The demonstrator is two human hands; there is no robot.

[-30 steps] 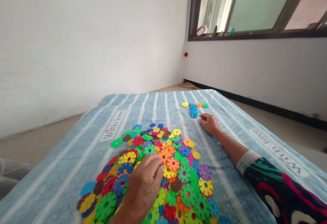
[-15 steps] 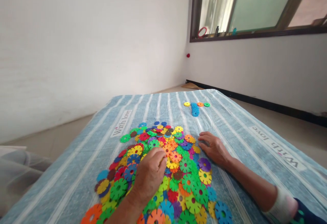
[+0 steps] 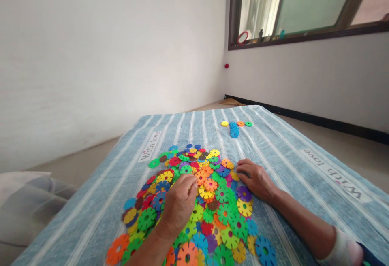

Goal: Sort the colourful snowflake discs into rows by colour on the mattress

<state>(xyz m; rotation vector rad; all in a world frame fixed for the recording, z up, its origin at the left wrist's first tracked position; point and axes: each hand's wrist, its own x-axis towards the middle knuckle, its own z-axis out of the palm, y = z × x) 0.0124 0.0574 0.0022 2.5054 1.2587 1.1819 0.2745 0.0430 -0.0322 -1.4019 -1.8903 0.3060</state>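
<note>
A broad heap of colourful notched plastic discs (image 3: 225, 214), flower-shaped with centre holes, lies in front of me. Over its middle is my left hand (image 3: 180, 199), closed, with thumb and fingertips pressed together beside some orange discs (image 3: 201, 177). What it pinches, if anything, is hidden behind the fingers. Along the heap's right edge rests my right hand (image 3: 255, 180), its fingers loosely bent and apart on the cloth, holding nothing visible. A purple disc (image 3: 244, 193) and a yellow disc (image 3: 244, 207) lie just below that hand.
Toward the far end of the striped blue cloth (image 3: 121, 169) sits an overlapping row of blue discs (image 3: 234, 130). Near it are single yellow (image 3: 224, 124), orange (image 3: 240, 124) and green (image 3: 248, 124) discs. A white wall and a window (image 3: 310, 5) stand beyond.
The view has shifted slightly, so the cloth and discs appear a little farther right. Both hands keep nearly the same place relative to the heap.
</note>
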